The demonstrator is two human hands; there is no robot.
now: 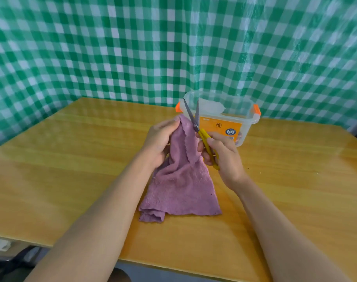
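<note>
A purple cloth (180,188) hangs from its upper corner, its lower end folded on the wooden table (71,159). My left hand (160,142) pinches that upper corner and lifts it. My right hand (222,154) grips the yellow handles of a pair of scissors (196,123). The blades stand spread apart and point up, right beside the raised edge of the cloth.
A clear plastic box (242,117) with orange clips and an orange label stands just behind the hands, something white inside it. A green and white checked sheet (132,47) hangs behind the table. The table's near edge runs below my forearms.
</note>
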